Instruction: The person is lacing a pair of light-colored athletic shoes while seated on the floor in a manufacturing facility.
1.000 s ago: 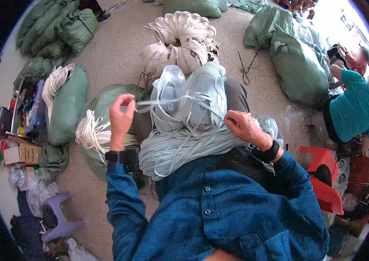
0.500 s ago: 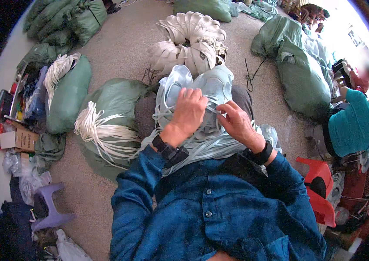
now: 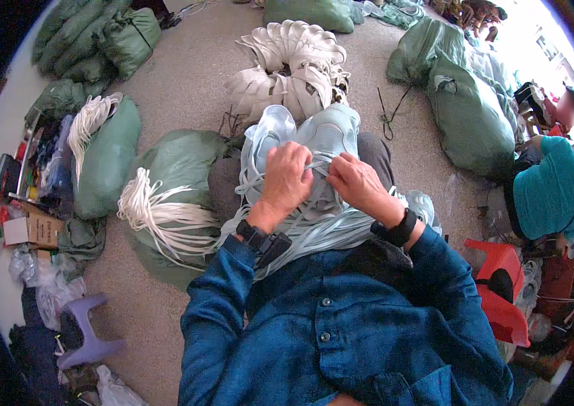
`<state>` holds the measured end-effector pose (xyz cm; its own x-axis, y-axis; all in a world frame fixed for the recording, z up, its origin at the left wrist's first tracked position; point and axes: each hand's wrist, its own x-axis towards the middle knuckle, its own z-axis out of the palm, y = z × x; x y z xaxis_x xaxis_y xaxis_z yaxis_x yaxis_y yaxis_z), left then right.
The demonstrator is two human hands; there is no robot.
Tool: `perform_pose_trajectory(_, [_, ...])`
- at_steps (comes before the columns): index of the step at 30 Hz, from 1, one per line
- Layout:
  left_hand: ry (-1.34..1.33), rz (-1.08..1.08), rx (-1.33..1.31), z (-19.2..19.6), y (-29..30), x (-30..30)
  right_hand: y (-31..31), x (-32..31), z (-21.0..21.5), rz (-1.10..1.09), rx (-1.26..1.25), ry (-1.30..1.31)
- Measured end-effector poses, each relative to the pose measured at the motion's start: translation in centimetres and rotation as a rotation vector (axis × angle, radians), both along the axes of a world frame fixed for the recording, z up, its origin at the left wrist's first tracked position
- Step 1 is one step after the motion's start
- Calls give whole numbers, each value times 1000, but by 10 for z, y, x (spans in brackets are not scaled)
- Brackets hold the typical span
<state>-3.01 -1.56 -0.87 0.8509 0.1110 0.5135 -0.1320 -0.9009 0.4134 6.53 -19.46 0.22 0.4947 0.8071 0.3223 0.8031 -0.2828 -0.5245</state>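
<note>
Pale blue shoe uppers (image 3: 327,135), bundled on the lap and knees, directly ahead of the blue denim shirt (image 3: 341,338). Pale blue laces (image 3: 314,233) draped from the bundle toward the shirt. Left hand (image 3: 287,179) laid on top of the bundle, fingers curled shut around a lace strand. Right hand (image 3: 358,183) just beside the left on the bundle, fingers pinched closed on the same lace cluster; fingertips of both hands nearly touching. Black wrist strap (image 3: 263,240) at the left cuff, black wristband (image 3: 398,230) at the right.

White laces (image 3: 158,213) fanned across a green sack (image 3: 179,162) immediately left of the bundle. Heap of white shoe uppers (image 3: 287,71) on the floor (image 3: 185,88) beyond the bundle. Second green sack (image 3: 108,159) with white cord farther left; cardboard box (image 3: 30,230) and purple stool (image 3: 87,335) farther left again and nearer the shirt. Large green sacks (image 3: 469,108) right of the bundle, black cord (image 3: 390,111) between. Person in teal top (image 3: 547,186) seated farther right; red stool (image 3: 503,291) right of the shirt.
</note>
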Motion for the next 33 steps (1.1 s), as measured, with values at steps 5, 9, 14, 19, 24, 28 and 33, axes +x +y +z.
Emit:
perform_pose_trajectory(5, [4, 4, -58, -10, 5, 0, -32, 8, 6, 60, -14, 106])
perform_pose_trajectory(9, [-18, -13, -145, -8, 8, -2, -109, 25, -3, -40, -50, 108])
perform_pose_trajectory(14, [-37, -79, -196, -8, 19, 0, -259, 54, -51, -389, -237, 93])
perform_pose_trajectory(19, [55, -185, -316, -4, 25, 9, -384, 57, -137, -612, -365, 84])
perform_pose_trajectory(24, [111, -137, -302, 2, 25, 0, -249, 50, -93, -474, -299, 57])
perform_pose_trajectory(28, [209, -223, -387, 17, 24, -2, -137, 42, -29, -199, 58, -38])
perform_pose_trajectory(33, [221, -257, -467, 7, 38, -1, -59, 18, -13, 36, 117, 158])
